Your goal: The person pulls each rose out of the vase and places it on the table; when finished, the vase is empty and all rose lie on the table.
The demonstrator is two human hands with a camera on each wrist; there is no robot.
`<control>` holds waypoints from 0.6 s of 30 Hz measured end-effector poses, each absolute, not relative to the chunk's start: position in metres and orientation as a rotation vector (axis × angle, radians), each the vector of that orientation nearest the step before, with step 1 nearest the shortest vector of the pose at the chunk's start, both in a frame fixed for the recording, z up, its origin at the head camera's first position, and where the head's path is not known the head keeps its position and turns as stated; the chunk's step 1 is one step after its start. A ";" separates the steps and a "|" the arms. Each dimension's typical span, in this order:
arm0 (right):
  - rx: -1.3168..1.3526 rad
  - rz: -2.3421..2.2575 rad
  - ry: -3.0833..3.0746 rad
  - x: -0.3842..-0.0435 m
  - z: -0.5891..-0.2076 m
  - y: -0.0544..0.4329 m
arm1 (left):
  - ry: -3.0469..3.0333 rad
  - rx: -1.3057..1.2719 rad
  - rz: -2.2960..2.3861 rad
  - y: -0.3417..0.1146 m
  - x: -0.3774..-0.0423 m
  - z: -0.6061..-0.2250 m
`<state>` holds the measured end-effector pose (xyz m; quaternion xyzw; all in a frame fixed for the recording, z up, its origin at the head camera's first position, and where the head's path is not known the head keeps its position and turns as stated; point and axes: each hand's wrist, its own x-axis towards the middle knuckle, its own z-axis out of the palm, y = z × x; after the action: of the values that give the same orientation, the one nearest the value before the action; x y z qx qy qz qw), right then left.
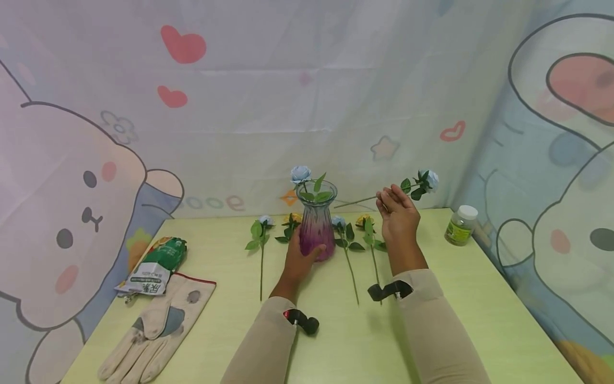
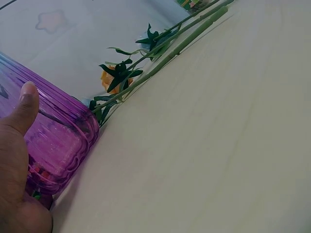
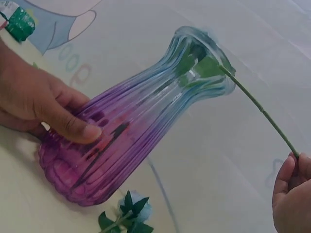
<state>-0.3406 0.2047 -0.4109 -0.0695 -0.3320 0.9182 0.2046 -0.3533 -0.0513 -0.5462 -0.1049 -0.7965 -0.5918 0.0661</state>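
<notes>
My left hand (image 1: 298, 261) grips the lower part of a ribbed glass vase (image 1: 316, 234), purple below and bluish at its flared rim. A light-blue artificial rose (image 1: 301, 174) stands in the vase, its head above the rim. To the vase's right, my right hand (image 1: 400, 217) pinches the green stem (image 3: 265, 114) of another light-blue rose (image 1: 430, 181). That bloom points right and the stem's bare end points at the vase mouth. Whether the end touches the rim, I cannot tell. In the left wrist view the left thumb (image 2: 26, 104) lies along the purple glass.
Blue and yellow artificial roses lie beside the vase, among them a left blue rose (image 1: 265, 220) and a right yellow rose (image 1: 364, 220). A green-and-white packet (image 1: 155, 266) and a work glove (image 1: 160, 325) lie at left. A white-capped jar (image 1: 461, 226) stands at right.
</notes>
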 end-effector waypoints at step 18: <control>-0.146 2.678 -1.515 -0.321 -0.445 0.249 | -2.387 -0.323 -1.796 -0.051 -0.357 -0.548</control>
<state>-0.3212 0.2486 -0.4452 -0.0474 -0.4916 0.8690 0.0309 -0.3565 -0.0515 -0.5485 -0.1074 -0.7926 -0.5964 0.0682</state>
